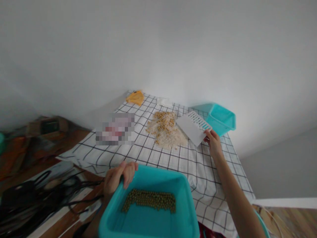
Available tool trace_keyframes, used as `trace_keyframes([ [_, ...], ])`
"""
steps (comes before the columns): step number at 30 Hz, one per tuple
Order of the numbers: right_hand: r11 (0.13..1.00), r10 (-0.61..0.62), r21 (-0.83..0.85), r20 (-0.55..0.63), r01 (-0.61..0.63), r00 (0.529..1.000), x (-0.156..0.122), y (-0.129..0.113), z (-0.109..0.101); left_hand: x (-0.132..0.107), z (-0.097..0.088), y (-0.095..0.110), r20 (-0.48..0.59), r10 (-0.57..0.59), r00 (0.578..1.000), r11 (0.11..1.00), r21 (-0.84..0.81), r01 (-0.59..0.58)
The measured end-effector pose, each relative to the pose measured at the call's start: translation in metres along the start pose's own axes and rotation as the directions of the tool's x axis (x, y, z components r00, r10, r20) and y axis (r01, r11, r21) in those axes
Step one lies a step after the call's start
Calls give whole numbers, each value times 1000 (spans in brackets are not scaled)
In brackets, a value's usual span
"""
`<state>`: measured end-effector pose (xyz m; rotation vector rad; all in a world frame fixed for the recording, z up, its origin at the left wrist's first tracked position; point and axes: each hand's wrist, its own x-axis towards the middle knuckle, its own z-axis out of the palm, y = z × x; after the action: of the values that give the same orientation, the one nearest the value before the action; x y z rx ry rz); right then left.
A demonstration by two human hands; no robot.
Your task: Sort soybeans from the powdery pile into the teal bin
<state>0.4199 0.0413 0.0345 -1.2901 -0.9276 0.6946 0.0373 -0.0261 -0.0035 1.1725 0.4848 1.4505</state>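
My left hand [120, 177] is closed over the far left rim of a turquoise basin [138, 223]. Inside the basin, a band of small greenish-brown balls [151, 199] lies along the far side of the bottom. My right hand [212, 141] grips the near right corner of a flat white panel [189, 128] with a row of slots along one edge. That panel is beside a spread pile of white grains [170, 138] mixed with small golden-yellow balls [162, 119] on a checked cloth. Whether the panel touches the grains I cannot tell.
A second turquoise basin [220, 119] stands tilted at the right by the wall. The white checked cloth [138, 148] carries a yellow cloth bag [135, 98], a white folded item [164, 102] and a blurred-out packet [115, 129]. Black cables [71, 188] lie at the lower left.
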Motion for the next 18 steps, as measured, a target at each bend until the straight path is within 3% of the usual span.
trace_keyframes([
  [7,994,-32,-97,96,42,995,-2,5,6,0,0,0,-4,-3,1000,1000,-7,3],
  [18,986,-132,-75,205,150,970,-6,3,12,-1,2,2,-47,-35,998,999,-9,34],
])
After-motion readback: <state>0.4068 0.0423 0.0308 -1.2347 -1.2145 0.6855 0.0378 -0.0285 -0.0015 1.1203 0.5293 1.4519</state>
